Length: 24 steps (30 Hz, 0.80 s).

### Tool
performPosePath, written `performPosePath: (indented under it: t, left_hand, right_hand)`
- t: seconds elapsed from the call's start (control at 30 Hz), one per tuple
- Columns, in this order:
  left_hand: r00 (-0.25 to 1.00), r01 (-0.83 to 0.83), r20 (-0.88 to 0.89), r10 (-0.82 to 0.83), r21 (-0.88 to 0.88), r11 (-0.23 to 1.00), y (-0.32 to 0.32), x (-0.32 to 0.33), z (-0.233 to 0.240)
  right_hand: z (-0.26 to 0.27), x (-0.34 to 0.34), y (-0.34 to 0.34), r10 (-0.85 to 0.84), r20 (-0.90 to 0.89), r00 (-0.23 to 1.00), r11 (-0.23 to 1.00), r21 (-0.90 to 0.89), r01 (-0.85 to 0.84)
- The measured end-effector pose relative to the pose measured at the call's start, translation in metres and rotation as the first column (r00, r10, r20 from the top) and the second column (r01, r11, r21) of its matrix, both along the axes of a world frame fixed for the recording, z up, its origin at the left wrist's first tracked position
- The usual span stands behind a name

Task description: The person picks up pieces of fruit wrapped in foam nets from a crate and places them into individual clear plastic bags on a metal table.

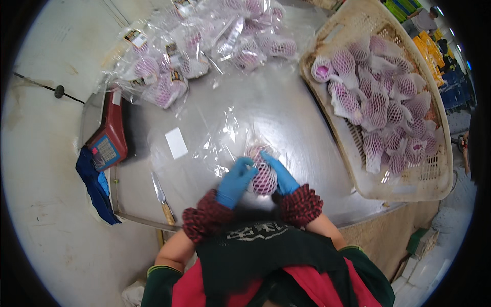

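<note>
Near the front of the steel table, two round pieces of purple produce in white foam nets lie end to end. The nearer one, a net-wrapped purple piece (264,180), sits between my two blue-gloved hands. Its far neighbour (257,152) appears to be inside a clear plastic bag (222,147) spread out to the left. My left hand (236,182) grips from the left with bent fingers near the join of the pieces. My right hand (282,174) closes along the right side, its fingertips at the far piece. The undersides of both pieces are hidden.
A large plastic crate (402,188) of net-wrapped produce stands right. Bagged produce (165,88) piles up at the back left. A red scale (115,130), a white card (176,142) and a wooden-handled knife (163,197) are left on the steel table (307,126). People are beyond the crate.
</note>
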<state>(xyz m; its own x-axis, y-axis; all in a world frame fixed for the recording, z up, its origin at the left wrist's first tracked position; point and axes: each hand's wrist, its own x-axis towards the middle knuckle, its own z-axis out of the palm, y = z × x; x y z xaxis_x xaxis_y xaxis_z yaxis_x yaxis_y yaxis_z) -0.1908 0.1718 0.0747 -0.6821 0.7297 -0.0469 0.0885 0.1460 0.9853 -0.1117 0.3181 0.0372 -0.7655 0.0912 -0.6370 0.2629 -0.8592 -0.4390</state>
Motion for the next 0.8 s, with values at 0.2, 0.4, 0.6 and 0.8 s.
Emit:
performPosePath:
  t: [0.2, 0.4, 0.6, 0.8]
  left_hand:
    - [0.419, 0.245, -0.868, -0.265, -0.174, 0.954, 0.007, 0.015, 0.022]
    - [0.88, 0.007, -0.475, -0.026, -0.041, 0.999, 0.013, -0.013, 0.035]
    - [0.963, -0.098, -0.221, 0.157, 0.256, 0.962, 0.032, -0.066, 0.074]
    - [0.824, 0.017, -0.556, -0.109, -0.168, 0.986, 0.026, -0.132, 0.123]
  right_hand:
    - [0.013, -0.002, 0.008, -0.222, -0.135, 0.966, 0.973, -0.098, 0.21]
    - [0.012, 0.015, 0.01, -0.061, -0.152, 0.986, 0.987, 0.137, 0.082]
    - [0.099, 0.044, 0.013, 0.446, 0.172, 0.879, -0.334, 0.942, -0.015]
    - [0.175, 0.019, 0.031, 0.296, 0.268, 0.917, -0.885, 0.439, 0.157]
